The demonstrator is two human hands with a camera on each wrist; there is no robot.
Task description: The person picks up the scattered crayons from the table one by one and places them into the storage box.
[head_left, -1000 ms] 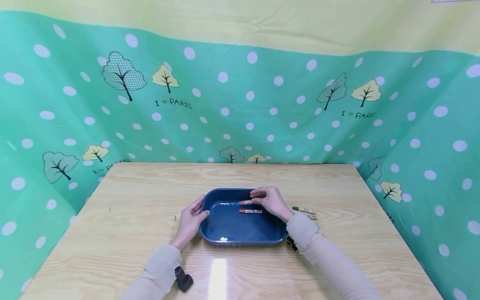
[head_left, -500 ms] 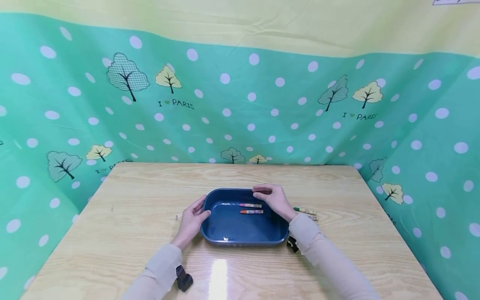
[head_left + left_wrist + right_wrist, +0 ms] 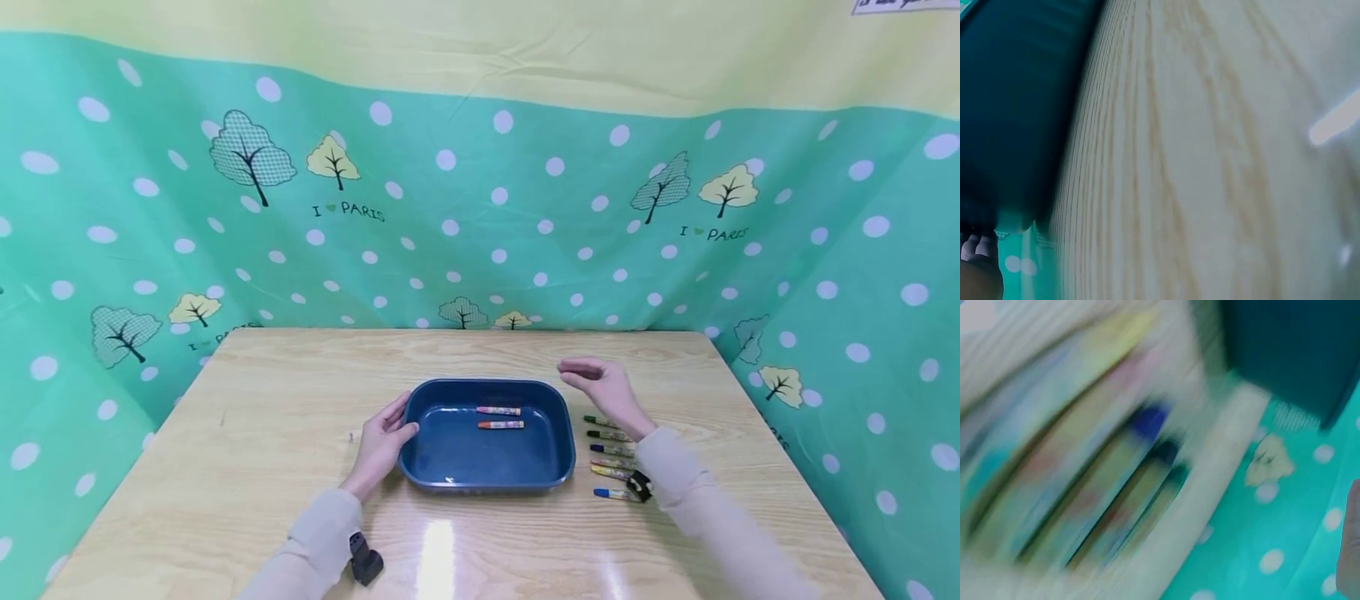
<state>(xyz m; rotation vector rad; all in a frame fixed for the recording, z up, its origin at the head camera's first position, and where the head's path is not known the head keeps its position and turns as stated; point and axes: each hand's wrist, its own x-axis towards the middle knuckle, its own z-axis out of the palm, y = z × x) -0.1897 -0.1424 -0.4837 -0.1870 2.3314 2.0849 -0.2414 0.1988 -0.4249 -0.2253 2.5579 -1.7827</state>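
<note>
A dark blue plastic tray (image 3: 450, 457) stands on the wooden table. At its left end my left hand (image 3: 378, 448) grips the rim, thumb over the edge and fingers along the outside. Inside the tray lie a pink crayon (image 3: 498, 411) and, just in front of it, an orange crayon (image 3: 501, 425). My right hand (image 3: 606, 393) hovers past the tray's far right corner, fingers loosely bent and holding nothing. Below it a row of crayons lies on the table, among them a navy crayon (image 3: 611, 450), a yellow crayon (image 3: 609, 472) and a blue crayon (image 3: 613, 494). My right forearm hides some of their ends.
The wooden table (image 3: 300, 375) ends at the back against a green dotted curtain (image 3: 465, 208), which also hangs along both sides. The right wrist view shows the crayons (image 3: 1094, 469) blurred, lying side by side near the tray's wall (image 3: 1291, 356).
My right hand has let go of the pink crayon inside the tray, then lifted out over the rim to the right. More of the crayon row shows now. My left hand has stayed put.
</note>
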